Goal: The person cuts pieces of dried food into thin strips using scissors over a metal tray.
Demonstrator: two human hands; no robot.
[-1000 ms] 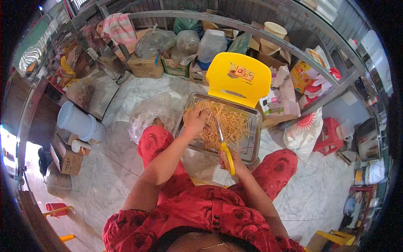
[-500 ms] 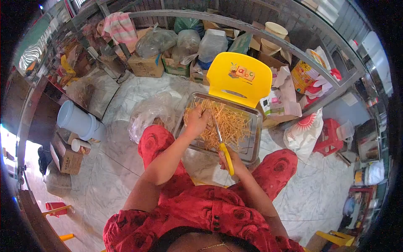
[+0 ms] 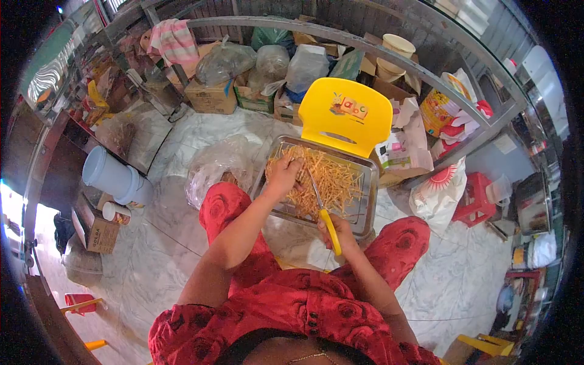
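A metal tray [image 3: 367,210] rests in front of a yellow chair back [image 3: 347,112] and holds a heap of thin, pale-brown strips [image 3: 331,176]. My left hand [image 3: 284,176] is closed on some of these strips at the heap's left side. In my right hand [image 3: 338,232] are scissors [image 3: 329,230] with yellow handles, their blades pointing up and left into the strips beside my left fingers. The blade tips are close together, and whether a strip lies between them is too small to tell.
Left of the tray lies a clear plastic bag [image 3: 222,167]. Boxes [image 3: 211,96] and filled bags line the back under a metal rail [image 3: 292,25]. White buckets [image 3: 115,176] stand at left; a white sack [image 3: 439,193] and red stool [image 3: 476,199] are at right.
The scissors have shifted slightly, and their blades look closer together than one second ago. My left hand has stayed in nearly the same place on the strips.
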